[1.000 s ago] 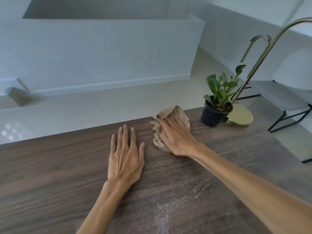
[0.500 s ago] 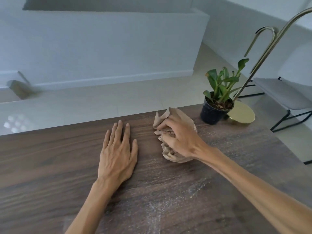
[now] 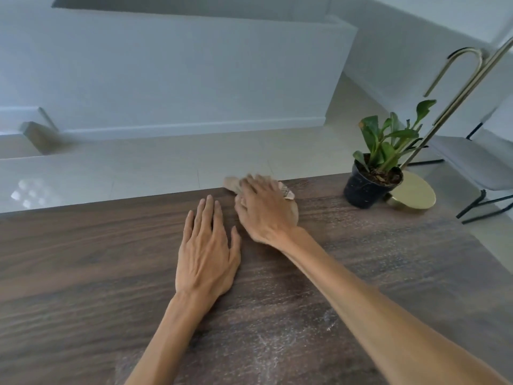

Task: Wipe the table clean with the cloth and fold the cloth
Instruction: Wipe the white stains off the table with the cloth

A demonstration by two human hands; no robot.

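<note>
Cloth (image 3: 291,209) bunched soft and light at tabletop (image 3: 83,259) far edge under right hand (image 3: 263,212) pressing it — fingers blurred, grip uncertain; left hand (image 3: 206,251) flat, holding nothing — best gathered by loose corners.

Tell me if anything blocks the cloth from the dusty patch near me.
Nothing visible does. The right hand presses the cloth at the table's far edge; the dusty patch lies nearer, bare wood between. The left hand rests flat to the side.
</note>
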